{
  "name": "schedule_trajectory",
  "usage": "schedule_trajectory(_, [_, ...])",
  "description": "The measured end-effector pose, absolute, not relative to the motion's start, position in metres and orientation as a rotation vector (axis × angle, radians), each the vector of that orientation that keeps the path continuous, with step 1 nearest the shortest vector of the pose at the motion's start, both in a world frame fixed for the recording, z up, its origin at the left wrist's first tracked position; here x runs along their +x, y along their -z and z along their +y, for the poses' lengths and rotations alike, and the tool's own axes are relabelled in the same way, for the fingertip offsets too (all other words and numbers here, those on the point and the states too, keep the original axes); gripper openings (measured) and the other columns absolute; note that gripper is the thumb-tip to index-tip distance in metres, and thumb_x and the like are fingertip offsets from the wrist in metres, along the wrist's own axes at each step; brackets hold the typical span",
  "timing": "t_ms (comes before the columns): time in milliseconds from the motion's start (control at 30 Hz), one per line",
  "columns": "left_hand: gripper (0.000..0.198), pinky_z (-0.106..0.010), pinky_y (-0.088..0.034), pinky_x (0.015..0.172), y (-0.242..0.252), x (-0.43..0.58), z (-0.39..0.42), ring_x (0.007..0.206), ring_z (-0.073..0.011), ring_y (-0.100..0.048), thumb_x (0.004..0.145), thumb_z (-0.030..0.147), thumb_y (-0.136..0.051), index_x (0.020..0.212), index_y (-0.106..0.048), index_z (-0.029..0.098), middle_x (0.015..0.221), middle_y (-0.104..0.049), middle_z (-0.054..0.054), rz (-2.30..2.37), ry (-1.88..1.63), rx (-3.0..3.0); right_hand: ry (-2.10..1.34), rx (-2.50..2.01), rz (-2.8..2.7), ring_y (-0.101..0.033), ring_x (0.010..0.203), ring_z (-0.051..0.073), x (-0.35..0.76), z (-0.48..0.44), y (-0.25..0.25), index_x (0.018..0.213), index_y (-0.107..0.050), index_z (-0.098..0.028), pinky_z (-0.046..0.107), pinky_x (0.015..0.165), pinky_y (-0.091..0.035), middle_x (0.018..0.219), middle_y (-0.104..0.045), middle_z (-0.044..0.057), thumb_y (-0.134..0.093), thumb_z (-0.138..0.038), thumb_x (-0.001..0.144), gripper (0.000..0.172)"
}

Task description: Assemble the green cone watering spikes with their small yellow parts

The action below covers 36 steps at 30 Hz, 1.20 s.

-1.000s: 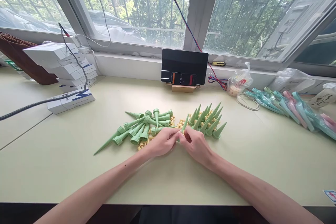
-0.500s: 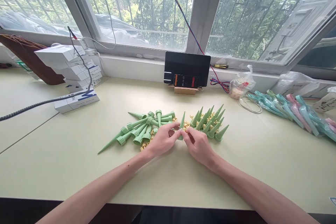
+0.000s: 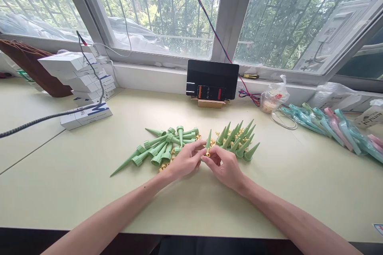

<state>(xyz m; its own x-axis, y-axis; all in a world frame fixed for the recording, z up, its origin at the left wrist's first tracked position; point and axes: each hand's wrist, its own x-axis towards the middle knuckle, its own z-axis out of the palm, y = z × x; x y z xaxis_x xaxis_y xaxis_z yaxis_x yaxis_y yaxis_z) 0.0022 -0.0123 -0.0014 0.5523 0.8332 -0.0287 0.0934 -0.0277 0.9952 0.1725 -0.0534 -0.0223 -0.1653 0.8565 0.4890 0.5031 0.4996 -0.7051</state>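
Upright between my two hands is a green plant watering spike, with a small yellow valve showing on its lower front. My left hand is closed on the spike from the left, its fingertips against the side. From the right, my right hand pinches low down, thumb and index finger by the valve; the base is partly hidden. A loose heap of green spikes lies left of my hands, with yellow valves partly under it. Several spikes fitted with yellow valves stand in a group on the right.
A phone showing a timer leans on a black tablet at the back. White boxes are stacked at the left. Wrapped teal and pink straps and a plastic bag lie at the right below the window.
My left thumb has drawn back and both hands have shifted slightly, so the yellow valve on the held spike now shows. The spike stays upright between my fingers.
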Motion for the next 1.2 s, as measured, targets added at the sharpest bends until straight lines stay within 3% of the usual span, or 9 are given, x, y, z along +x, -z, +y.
schedule_trajectory(233, [0.047, -0.022, -0.042, 0.043, 0.005, 0.002, -0.011, 0.046, -0.0055, -0.046, 0.092, 0.048, -0.056, 0.129, -0.056, 0.018, 0.094, -0.065, -0.005, 0.781, -0.691, 1.440, -0.449, -1.096, -1.813, -0.041, 0.051, 0.011, 0.172, -0.053, 0.022, 0.079, -0.052, -0.021, 0.023, 0.049, -0.037, 0.060, -0.047, -0.004, -0.058, -0.038, 0.094, 0.024])
schedule_trajectory(433, [0.050, -0.020, -0.042, 0.042, 0.005, 0.002, -0.010, 0.046, -0.0063, -0.047, 0.091, 0.048, -0.058, 0.128, -0.054, 0.016, 0.083, -0.063, -0.003, 0.809, -0.713, 1.455, -0.425, -1.125, -1.801, -0.046, 0.051, 0.011, 0.171, -0.054, 0.020, 0.080, -0.055, -0.020, 0.023, 0.050, -0.040, 0.062, -0.053, -0.003, -0.056, -0.038, 0.095, 0.024])
schedule_trajectory(600, [0.046, -0.020, -0.037, 0.036, -0.007, -0.001, -0.008, 0.040, -0.0022, -0.044, 0.089, 0.046, -0.060, 0.121, -0.054, 0.015, 0.105, -0.063, -0.008, 0.952, -0.875, 1.531, -0.384, -1.181, -1.696, -0.052, 0.053, 0.011, 0.172, -0.056, 0.013, 0.093, -0.059, -0.018, 0.024, 0.052, -0.042, 0.073, -0.064, 0.001, -0.050, -0.033, 0.098, 0.018])
schedule_trajectory(833, [0.047, -0.019, -0.040, 0.044, -0.017, -0.001, -0.013, 0.043, -0.0060, -0.042, 0.086, 0.035, -0.059, 0.127, -0.045, 0.019, 0.065, -0.049, 0.008, 1.108, -0.917, 1.728, -0.318, -1.240, -1.667, -0.055, 0.059, 0.014, 0.174, -0.054, 0.014, 0.090, -0.057, -0.019, 0.025, 0.056, -0.044, 0.075, -0.063, 0.003, -0.043, -0.031, 0.101, 0.022])
schedule_trajectory(1200, [0.042, -0.024, -0.035, 0.056, -0.004, -0.005, -0.013, 0.051, -0.0122, -0.043, 0.086, 0.025, -0.052, 0.127, -0.050, 0.018, 0.054, -0.046, 0.009, 1.167, -0.730, 2.129, -0.290, -1.253, -1.672, -0.054, 0.060, 0.014, 0.176, -0.052, 0.016, 0.090, -0.057, -0.019, 0.026, 0.058, -0.043, 0.076, -0.062, 0.003, -0.041, -0.029, 0.102, 0.022])
